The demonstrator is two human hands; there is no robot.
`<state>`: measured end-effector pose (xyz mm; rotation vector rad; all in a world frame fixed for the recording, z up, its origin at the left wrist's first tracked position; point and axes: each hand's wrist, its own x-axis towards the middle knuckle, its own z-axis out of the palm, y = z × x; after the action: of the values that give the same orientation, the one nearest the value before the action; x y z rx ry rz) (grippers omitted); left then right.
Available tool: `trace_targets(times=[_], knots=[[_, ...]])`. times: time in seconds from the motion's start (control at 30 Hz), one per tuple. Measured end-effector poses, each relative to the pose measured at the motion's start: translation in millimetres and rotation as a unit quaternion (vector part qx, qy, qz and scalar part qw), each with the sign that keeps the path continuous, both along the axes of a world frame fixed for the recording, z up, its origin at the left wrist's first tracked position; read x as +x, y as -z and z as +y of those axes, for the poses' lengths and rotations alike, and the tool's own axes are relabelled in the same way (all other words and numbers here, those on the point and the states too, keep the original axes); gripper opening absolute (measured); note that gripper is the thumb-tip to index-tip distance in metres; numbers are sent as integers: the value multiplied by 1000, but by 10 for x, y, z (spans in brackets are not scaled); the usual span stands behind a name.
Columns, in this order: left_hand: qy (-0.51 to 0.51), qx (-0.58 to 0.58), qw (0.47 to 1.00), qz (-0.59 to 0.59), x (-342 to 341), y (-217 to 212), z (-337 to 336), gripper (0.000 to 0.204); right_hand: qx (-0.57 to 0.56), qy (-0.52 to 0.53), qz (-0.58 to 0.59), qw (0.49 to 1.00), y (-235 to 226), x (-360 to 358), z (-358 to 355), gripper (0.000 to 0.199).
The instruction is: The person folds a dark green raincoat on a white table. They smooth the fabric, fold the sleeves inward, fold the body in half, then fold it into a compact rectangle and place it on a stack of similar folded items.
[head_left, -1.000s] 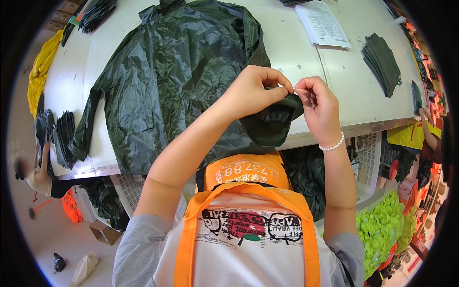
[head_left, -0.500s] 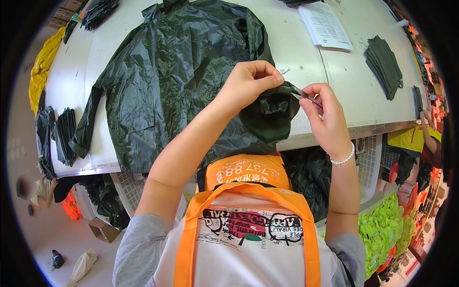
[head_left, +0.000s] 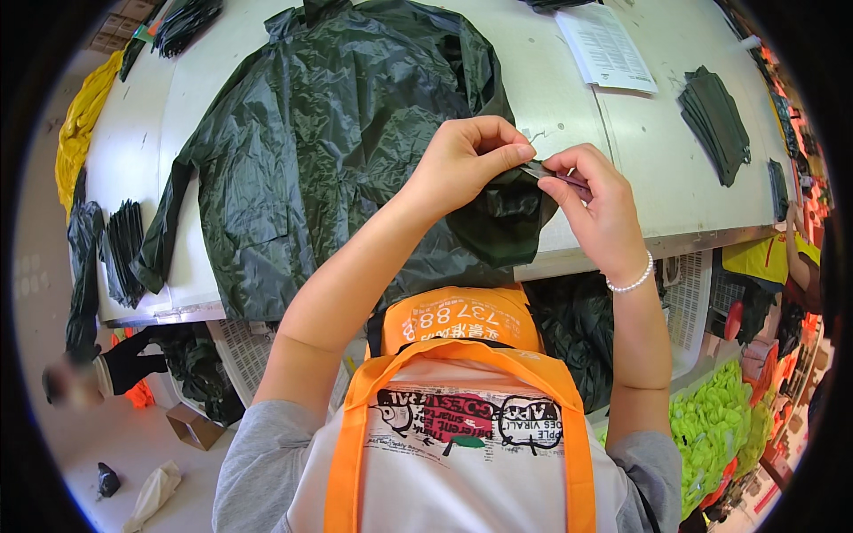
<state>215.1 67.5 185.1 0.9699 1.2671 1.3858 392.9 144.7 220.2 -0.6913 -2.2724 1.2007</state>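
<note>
A dark green, shiny rain jacket [head_left: 302,133] lies spread on the pale table, its lower edge hanging over the front. My left hand [head_left: 475,164] pinches the edge of its right-hand sleeve end [head_left: 498,226], raising the cloth off the table. A short pale thread [head_left: 537,137] sticks out above my left fingertips. In my right hand [head_left: 604,204] is a small pair of thread snips [head_left: 576,185] with metal blades and a purplish handle. The blade tips meet the cloth edge right beside my left thumb; whether they are closed is hidden.
Printed paper sheets [head_left: 609,49] and a folded dark stack [head_left: 713,124] lie on the table [head_left: 640,169]. More dark bundles [head_left: 124,253] and yellow cloth [head_left: 84,124] are at the left edge. Below are white crates [head_left: 689,306] and lime-green garments [head_left: 711,435]. People stand at both sides.
My right hand has brought the snips left, up to my left thumb and the sleeve edge. My left hand has barely shifted. At far left, the other person has moved lower.
</note>
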Motion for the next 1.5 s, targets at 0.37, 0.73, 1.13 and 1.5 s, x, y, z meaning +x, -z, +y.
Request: trace_targets(times=[0.37, 0.73, 1.13, 1.5], knots=[[8, -6, 1000, -4, -2, 5, -25, 13, -43, -10, 1, 999, 36, -2, 17, 16], [38, -26, 999, -11, -23, 25, -18, 11, -98, -22, -42, 994, -30, 2, 35, 14], [-75, 0, 991, 108, -81, -129, -255, 9, -47, 51, 5, 998, 296, 78, -58, 21], [-24, 19, 847, 531, -134, -49, -1318, 52, 289, -22, 134, 948, 311, 186, -196, 46]])
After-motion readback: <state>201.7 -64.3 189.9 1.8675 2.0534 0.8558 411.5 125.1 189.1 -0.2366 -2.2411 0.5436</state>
